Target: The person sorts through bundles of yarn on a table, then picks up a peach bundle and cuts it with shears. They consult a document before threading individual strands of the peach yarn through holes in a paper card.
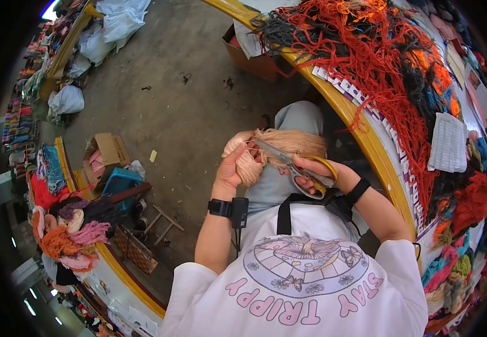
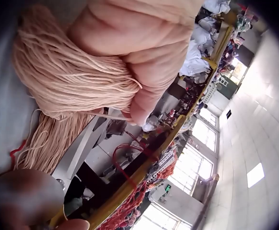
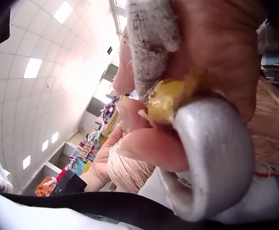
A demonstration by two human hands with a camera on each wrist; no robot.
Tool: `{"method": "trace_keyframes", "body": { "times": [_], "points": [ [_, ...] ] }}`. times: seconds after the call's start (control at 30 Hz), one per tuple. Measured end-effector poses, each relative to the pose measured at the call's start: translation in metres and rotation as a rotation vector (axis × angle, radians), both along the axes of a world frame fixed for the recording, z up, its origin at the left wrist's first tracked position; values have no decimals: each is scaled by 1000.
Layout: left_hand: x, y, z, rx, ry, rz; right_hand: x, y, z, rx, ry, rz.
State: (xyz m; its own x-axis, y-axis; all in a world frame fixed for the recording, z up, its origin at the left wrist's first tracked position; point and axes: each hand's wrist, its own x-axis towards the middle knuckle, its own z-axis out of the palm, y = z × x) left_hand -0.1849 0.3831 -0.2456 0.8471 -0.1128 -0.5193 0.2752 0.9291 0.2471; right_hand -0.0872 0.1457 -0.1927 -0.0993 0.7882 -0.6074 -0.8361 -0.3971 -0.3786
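A peach yarn hank (image 1: 294,140) lies across the person's lap, and its looped end (image 2: 72,81) is gripped by the left hand (image 1: 233,167). At that hand's fingertips a few strands (image 2: 113,116) stretch away from the bundle. The right hand (image 1: 317,171) holds large metal scissors (image 1: 277,151) by the handles, fingers through the loops. Their blades point toward the left hand and overlap the yarn in the head view. Close up in the right wrist view, the grey handle loop (image 3: 216,158) shows yellow wrapping, and a grubby white finger wrap (image 3: 151,52) covers one finger.
A yellow-edged table (image 1: 386,174) on the right bears tangled red, orange and grey yarn (image 1: 378,67) and a paper sheet (image 1: 449,143). To the left stand a cardboard box (image 1: 114,149), a blue bin (image 1: 122,181) and coloured yarn hanks (image 1: 66,241).
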Motion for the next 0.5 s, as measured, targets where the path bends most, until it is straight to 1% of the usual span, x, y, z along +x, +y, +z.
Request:
{"method": "trace_keyframes", "body": {
  "times": [0.13, 0.3, 0.4, 0.5],
  "points": [
    [-1, 2, -8, -18, 8, 15, -5, 0, -9, 45, 56, -61],
    [0, 1, -4, -50, -16, 4, -10, 1, -11, 86, 93, -106],
    [0, 1, -9, -42, -53, 10, -11, 2, -13, 142, 20, -119],
    [2, 1, -7, -2, -70, 2, -16, 8, -7, 87, 109, -187]
  ]
}}
